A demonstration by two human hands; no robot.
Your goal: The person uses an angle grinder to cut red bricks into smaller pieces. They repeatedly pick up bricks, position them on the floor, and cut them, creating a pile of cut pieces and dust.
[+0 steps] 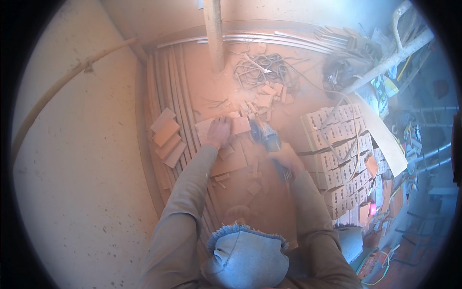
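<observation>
My right hand (pixel 287 158) is wrapped round an angle grinder (pixel 271 140), whose head points away from me and to the left. The grinder's disc end is beside the right edge of a reddish tile (pixel 240 125); dust hides whether they touch. On that tile rests my left hand (pixel 219 133), fingers bent and pressing it down. Under and around it lie more tile pieces, with a larger tile (pixel 230 163) nearer to me. Beyond my hands are several small cut pieces (pixel 264 99).
At the left, stacked tiles (pixel 168 137) lie across long poles (pixel 178 86). Cartons of tiles (pixel 337 159) stand at the right, with a cord (pixel 357 149) looped over them. A tangled cable (pixel 262 70) lies ahead, near an upright wooden post (pixel 213 36). Dust hazes the air.
</observation>
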